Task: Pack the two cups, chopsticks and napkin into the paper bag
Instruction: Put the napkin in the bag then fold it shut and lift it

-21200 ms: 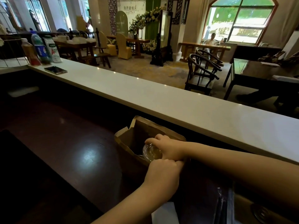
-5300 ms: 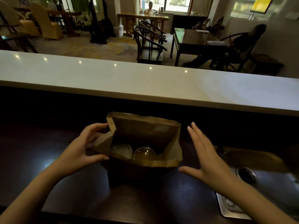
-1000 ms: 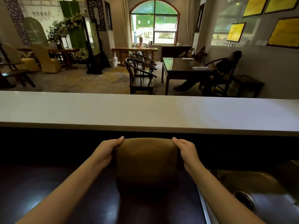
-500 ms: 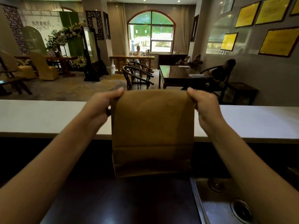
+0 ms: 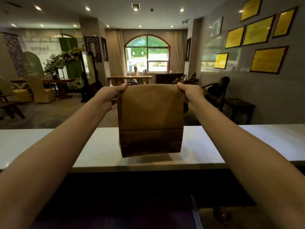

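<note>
head view. both arms reach forward and hold the bag (image 5: pixel 150 119) in the air above the white counter (image 5: pixel 257 142). the left hand (image 5: pixel 110 96) is pinched shut on the bag's upper left corner, thumb on the near face; the right hand (image 5: pixel 189 95) is pinched shut on the upper right corner in the same way. the top of the bag is folded over and closed, so the cups, chopsticks and napkin cannot be seen here. the bag hangs upright, its base clear of the counter, with a soft shadow on the white surface just below it.

change: one second earlier the closed bag stood low on the dark worktop behind the counter, a hand on each top corner; half a second earlier it was raised to counter height; now it is higher and further forward, over the counter itself. the grip on both corners is unchanged through the lift.

meaning for the task: with the mouth folded shut and the bag carried away from the packing spot, packing is judged complete, and the step in hand appears to be presenting or setting the bag on the counter. the likely next move is a level descent until the base rests flat, then release of both corners; a tilt could tip the cups inside
</note>
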`<action>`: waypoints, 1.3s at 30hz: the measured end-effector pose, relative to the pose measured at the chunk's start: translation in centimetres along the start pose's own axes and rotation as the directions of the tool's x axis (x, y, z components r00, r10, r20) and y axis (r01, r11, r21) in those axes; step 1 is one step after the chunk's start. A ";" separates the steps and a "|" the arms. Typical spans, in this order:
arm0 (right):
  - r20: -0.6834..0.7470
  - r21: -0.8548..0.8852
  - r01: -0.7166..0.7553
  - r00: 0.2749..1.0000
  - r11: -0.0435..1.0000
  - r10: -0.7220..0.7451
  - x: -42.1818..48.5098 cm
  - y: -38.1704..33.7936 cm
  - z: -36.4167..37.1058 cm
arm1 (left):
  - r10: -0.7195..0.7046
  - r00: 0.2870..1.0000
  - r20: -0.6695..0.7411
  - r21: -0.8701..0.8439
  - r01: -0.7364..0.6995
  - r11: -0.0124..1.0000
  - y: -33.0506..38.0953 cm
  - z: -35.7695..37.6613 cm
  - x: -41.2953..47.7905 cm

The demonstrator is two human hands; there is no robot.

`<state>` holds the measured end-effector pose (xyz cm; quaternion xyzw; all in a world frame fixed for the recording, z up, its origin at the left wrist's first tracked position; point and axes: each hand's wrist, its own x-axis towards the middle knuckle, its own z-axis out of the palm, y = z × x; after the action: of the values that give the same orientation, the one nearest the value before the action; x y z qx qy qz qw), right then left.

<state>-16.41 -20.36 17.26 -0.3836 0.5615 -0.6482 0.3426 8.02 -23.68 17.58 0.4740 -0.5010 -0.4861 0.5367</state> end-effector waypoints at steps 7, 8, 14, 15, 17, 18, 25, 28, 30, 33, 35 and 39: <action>-0.038 -0.034 -0.031 0.999 0.999 0.029 3.7 3.5 1.0 | 0.022 0.999 -0.036 0.150 -0.017 0.989 -3.5 1.4 4.0; -0.050 -0.037 -0.038 0.998 0.999 0.036 4.0 3.9 1.1 | 0.027 0.999 -0.030 0.153 -0.022 0.988 -3.9 1.6 4.3; -0.075 -0.088 -0.012 0.997 0.996 0.006 5.5 6.0 1.4 | 0.037 0.999 -0.023 0.155 -0.033 0.987 -5.1 2.2 5.6; -0.066 -0.091 -0.003 0.998 0.996 -0.003 5.6 6.1 1.5 | 0.041 0.999 -0.021 0.162 -0.037 0.986 -5.3 2.2 5.8; -0.048 -0.108 0.019 0.999 0.994 -0.024 5.7 6.2 1.5 | 0.050 0.999 -0.019 0.177 -0.046 0.983 -5.4 2.2 5.9; -0.033 -0.122 0.034 0.999 0.992 -0.038 5.8 6.3 1.4 | 0.055 0.998 -0.022 0.184 -0.050 0.982 -5.4 2.2 5.9; 0.087 -0.246 0.206 0.978 0.947 -0.190 5.4 6.3 0.8 | 0.099 0.995 0.026 0.233 -0.102 0.967 -5.7 2.0 5.8; 0.135 -0.282 0.253 0.966 0.925 -0.223 4.8 5.9 0.4 | 0.130 0.991 0.037 0.243 -0.135 0.961 -5.9 2.0 5.6; 0.185 -0.330 0.289 0.953 0.899 -0.239 4.5 5.9 0.2 | 0.157 0.986 0.046 0.233 -0.164 0.959 -6.1 2.0 5.3; 0.247 -0.369 0.296 0.945 0.881 -0.214 4.4 5.7 0.1 | 0.211 0.977 0.040 0.203 -0.214 0.955 -6.2 2.1 5.1; 0.250 -0.407 0.281 0.950 0.869 -0.189 4.4 5.5 0.2 | 0.230 0.973 0.019 0.230 -0.228 0.946 -6.1 2.2 5.1; 0.246 -0.755 0.367 0.927 0.543 -0.283 4.3 5.2 0.2 | 0.447 0.891 -0.079 0.670 -0.285 0.686 -6.1 2.4 5.5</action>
<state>-18.18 -24.91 12.58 -0.6221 0.6908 -0.3664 0.0380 5.51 -29.65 11.99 0.5719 -0.6538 -0.1075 0.4837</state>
